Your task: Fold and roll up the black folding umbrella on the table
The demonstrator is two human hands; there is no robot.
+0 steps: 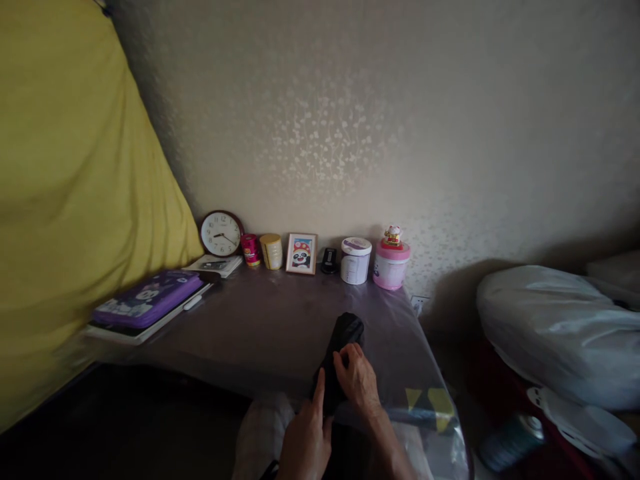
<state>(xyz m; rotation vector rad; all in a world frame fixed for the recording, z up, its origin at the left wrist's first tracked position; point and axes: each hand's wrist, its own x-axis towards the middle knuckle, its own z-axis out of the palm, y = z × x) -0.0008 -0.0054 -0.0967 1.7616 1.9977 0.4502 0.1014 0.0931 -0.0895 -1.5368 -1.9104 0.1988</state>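
A folded black umbrella (349, 326) lies slantwise over the front edge of the table, its far end pointing away from me. My left hand (309, 430) grips the near part from the left, with the index finger stretched along its side. From the right, my right hand (357, 375) has its fingers bent and pinched against the middle of the dark cloth. The part between and under my hands is partly hidden.
Along the wall stand a clock (221, 233), a red can (251, 250), a yellow-lidded jar (271, 252), a framed panda picture (301, 254), a small black object (329, 261), a white tub (356, 261) and a pink tub (391, 268) topped by a cat figurine (393, 237). A purple case (150, 297) lies left.
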